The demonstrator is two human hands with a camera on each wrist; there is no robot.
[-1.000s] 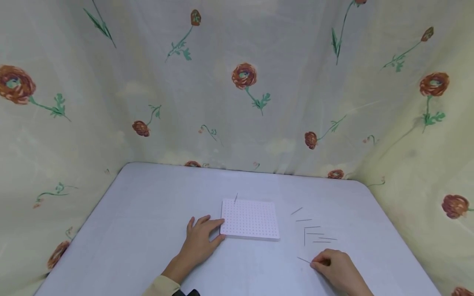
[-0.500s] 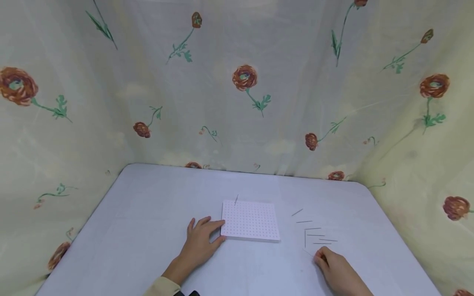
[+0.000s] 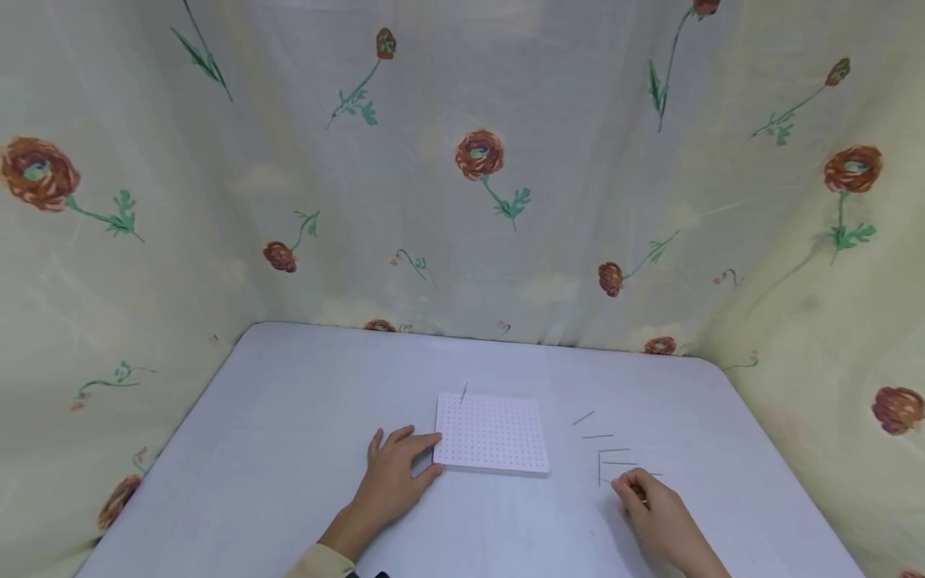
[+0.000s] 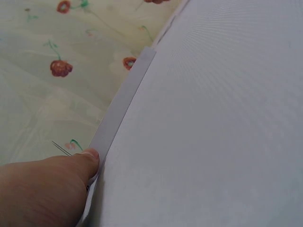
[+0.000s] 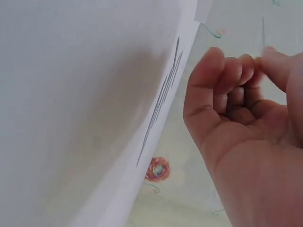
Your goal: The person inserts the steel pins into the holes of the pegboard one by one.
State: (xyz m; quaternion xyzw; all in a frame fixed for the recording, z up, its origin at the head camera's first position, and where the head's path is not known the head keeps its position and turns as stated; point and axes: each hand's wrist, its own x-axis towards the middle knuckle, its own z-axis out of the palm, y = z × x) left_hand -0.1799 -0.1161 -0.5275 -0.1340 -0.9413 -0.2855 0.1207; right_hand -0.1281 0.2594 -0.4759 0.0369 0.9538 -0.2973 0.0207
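On the pale table (image 3: pixel 289 449), close to the near edge, the person's left hand (image 3: pixel 393 474) lies flat with its fingers straight and relaxed, the fingertips touching the left edge of a white board (image 3: pixel 491 433) dotted with small holes. From the left wrist view, the thumb (image 4: pixel 87 161) rests against that board's side. 1 thin pin (image 3: pixel 464 391) stands upright at the far left corner of the board. To the right of the board, well apart from it, several loose pins (image 3: pixel 603 449) lie scattered flat on the table, most of them roughly parallel. The right hand (image 3: pixel 654 510) sits at the near end of that cluster, its fingers curled in with the thumb meeting the fingertips (image 5: pixel 246 64); in the right wrist view it seems pinched together, but whether a pin is actually caught between them I cannot tell, since nothing thin shows clearly there. Beside it, the pins (image 5: pixel 163 94) appear as thin dark lines. Behind the table hangs a cream curtain (image 3: pixel 477 152) printed with red flowers.
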